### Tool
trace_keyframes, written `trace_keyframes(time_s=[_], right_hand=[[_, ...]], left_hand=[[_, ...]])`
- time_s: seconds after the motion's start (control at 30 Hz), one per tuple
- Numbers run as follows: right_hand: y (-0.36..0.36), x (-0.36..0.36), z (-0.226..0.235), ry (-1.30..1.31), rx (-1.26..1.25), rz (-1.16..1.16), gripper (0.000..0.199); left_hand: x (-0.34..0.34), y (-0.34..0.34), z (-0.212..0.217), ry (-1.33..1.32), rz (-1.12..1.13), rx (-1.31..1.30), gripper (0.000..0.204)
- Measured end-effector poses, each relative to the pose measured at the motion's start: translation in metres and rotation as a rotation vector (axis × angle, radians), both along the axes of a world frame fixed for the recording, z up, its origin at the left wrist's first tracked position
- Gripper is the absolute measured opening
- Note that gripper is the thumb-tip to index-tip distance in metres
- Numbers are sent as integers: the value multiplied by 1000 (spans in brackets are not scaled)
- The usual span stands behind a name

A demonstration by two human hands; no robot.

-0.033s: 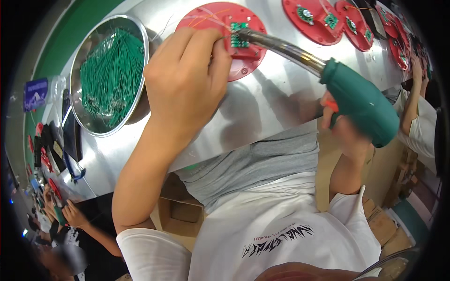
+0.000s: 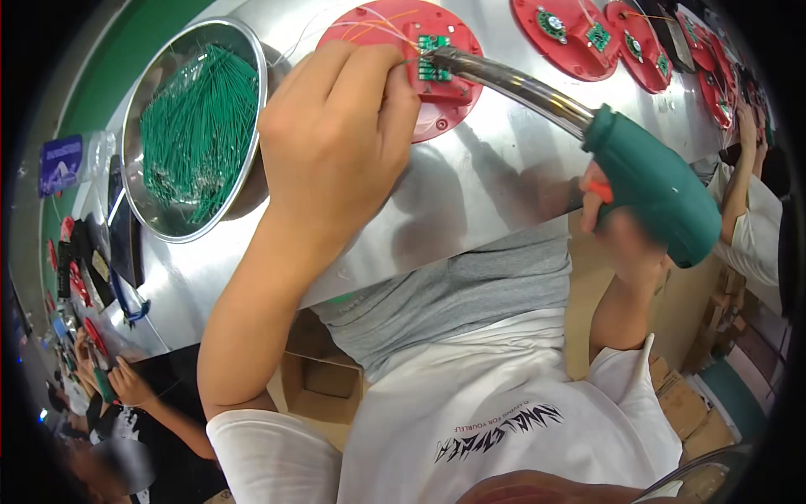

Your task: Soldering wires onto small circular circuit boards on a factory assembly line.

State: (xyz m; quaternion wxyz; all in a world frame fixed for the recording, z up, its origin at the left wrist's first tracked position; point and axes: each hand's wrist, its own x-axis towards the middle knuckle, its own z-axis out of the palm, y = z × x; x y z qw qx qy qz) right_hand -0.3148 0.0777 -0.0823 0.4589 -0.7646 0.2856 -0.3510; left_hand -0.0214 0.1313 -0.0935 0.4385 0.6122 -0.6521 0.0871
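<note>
My left hand (image 2: 340, 126) is closed in a pinch over a round red plastic disc (image 2: 457, 105). A short bit of thin wire (image 2: 410, 60) shows between its fingertips and the small green circuit board (image 2: 434, 67) on the disc. White and orange wires (image 2: 382, 27) run across the disc behind my fingers. My right hand (image 2: 625, 231) is wrapped around the grip of a green soldering gun (image 2: 663, 185), one finger near its orange trigger. The gun's long metal barrel points left, its dark tip at the board's upper edge. My hand hides part of the disc.
A metal bowl (image 2: 262, 92) of green wires (image 2: 201, 126) stands left of my left hand. More red discs (image 2: 571, 42) with boards lie at the far right. Tools and a purple packet (image 2: 63, 164) lie at the left. Other people's hands (image 2: 126, 382) work at both sides.
The view has shifted slightly. The soldering gun's body sits a little farther right and lower; its tip stays at the board. My left hand keeps its pinch.
</note>
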Motion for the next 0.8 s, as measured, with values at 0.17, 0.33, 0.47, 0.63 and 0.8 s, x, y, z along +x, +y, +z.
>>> trace_keyframes(time_s=[0.17,0.33,0.47,0.63,0.8], right_hand=[[-1,10,7,-93,123,49,44],[4,12,13,-129,307,-17,39],[0,14,11,-75,138,-39,43],[-12,16,19,-203,281,78,36],[-7,17,21,-258,206,-3,35]], left_hand=[[2,0,-4,-51,1,-18,11],[3,0,-5,-69,4,-21,9],[2,0,-4,-72,7,-24,8],[2,0,-3,-59,-8,-8,9],[2,-1,-1,-71,-9,2,9]])
